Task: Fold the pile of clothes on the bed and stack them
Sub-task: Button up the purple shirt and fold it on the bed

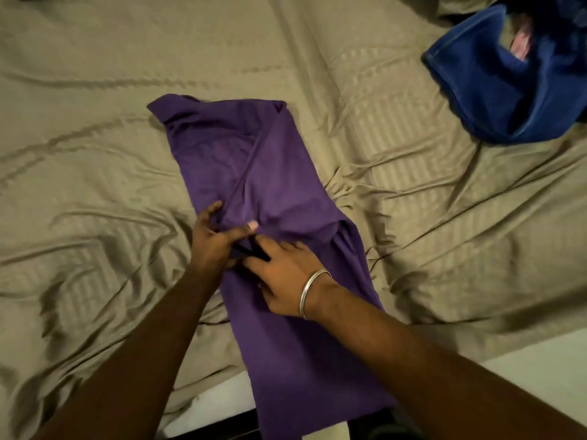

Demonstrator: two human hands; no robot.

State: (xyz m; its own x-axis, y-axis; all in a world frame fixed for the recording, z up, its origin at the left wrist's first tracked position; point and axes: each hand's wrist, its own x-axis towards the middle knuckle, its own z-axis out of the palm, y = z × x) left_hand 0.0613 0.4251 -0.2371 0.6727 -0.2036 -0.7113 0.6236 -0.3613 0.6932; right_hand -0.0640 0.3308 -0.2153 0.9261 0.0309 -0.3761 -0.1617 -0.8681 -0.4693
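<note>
A purple garment (pixel 270 173) lies in a long narrow strip on the bed, its sides folded inward and its lower end hanging over the bed's near edge. My left hand (pixel 216 242) sits at the strip's left edge, and its thumb and fingers pinch a fold of the purple cloth. My right hand (pixel 282 274), with a silver bangle on the wrist, lies flat on the cloth with fingers spread, touching the left hand. A small dark thing shows between the two hands; I cannot tell what it is.
The bed sheet (pixel 95 154) is beige, striped and wrinkled. A blue garment (pixel 508 84) lies in a heap at the upper right with something pink on it. The mattress edge (pixel 540 366) and dark floor show at the bottom.
</note>
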